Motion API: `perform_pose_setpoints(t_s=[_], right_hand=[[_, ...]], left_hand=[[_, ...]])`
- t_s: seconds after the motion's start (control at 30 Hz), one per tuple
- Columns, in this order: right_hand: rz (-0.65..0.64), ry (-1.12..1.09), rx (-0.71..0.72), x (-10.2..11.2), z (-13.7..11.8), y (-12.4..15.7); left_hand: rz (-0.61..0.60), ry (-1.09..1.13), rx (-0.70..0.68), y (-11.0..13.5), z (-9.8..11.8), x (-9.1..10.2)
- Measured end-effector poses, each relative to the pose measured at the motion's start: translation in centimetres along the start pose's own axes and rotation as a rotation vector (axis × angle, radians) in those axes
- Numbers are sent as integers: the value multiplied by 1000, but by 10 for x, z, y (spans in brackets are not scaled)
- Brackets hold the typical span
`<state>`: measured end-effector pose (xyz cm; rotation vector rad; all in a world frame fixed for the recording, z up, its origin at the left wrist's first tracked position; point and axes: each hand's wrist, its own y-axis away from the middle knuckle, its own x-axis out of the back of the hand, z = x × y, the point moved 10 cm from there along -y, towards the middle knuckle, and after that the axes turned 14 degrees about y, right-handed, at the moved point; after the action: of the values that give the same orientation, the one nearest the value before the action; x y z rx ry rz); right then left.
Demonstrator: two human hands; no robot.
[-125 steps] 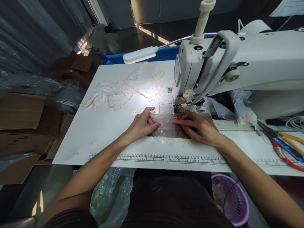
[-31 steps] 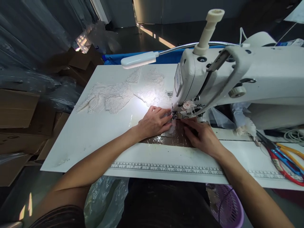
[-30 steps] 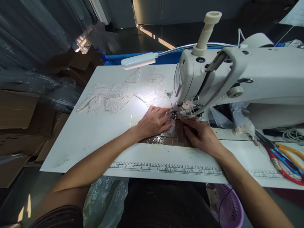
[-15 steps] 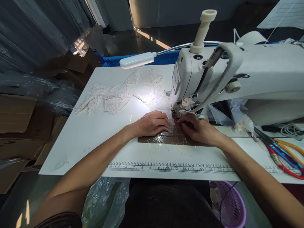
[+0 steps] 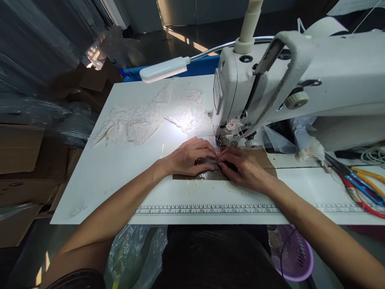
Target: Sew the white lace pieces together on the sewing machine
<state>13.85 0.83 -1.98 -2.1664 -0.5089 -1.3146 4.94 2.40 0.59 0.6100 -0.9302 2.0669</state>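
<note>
My left hand (image 5: 189, 157) and my right hand (image 5: 243, 167) meet fingertip to fingertip on the white table (image 5: 99, 172), just in front of the presser foot (image 5: 222, 140) of the white sewing machine (image 5: 270, 76). Both hands have curled fingers pinching a small clear plastic piece (image 5: 215, 153) with pinkish marks. Most of the piece is hidden under the fingers. The hands rest on a shiny brown taped patch (image 5: 195, 175) on the table top.
White lace pieces (image 5: 138, 120) lie at the back left under the gooseneck lamp (image 5: 164, 69). Scissors and coloured tools (image 5: 359, 186) sit at the right. A ruler strip (image 5: 210, 209) runs along the front edge. A purple basket (image 5: 293, 253) and cardboard boxes (image 5: 21, 148) stand below.
Both hands have drawn back a little from the presser foot toward me and closed together over the clear piece. The view has shifted slightly lower and to the right.
</note>
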Motion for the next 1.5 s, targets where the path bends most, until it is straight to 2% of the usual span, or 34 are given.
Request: perform_pose_setpoints(t_s=[0.2,0.37,0.5,0.7,0.97,1.3,1.5], right_hand=[[27,-39,12,7,-1,0],[152,-73,-151,26,20,3],[154,-11,-211,27,29,5],[152,42,-169,25,26,5],[96,160,10,9,14,5],[100,191,49,9,9,5],[62,256,26,8,7,4]], left_hand=[[-22,-17,6,2,-6,-5],[-30,-14,-33,3,-3,-3],[-36,-29,-52,2,1,-2],[-48,-129,-67,1,4,-5],[-104,-220,-102,2,9,-12],[-132,-264,-126,1,22,-12],[-143,-256,-80,2,19,-12]])
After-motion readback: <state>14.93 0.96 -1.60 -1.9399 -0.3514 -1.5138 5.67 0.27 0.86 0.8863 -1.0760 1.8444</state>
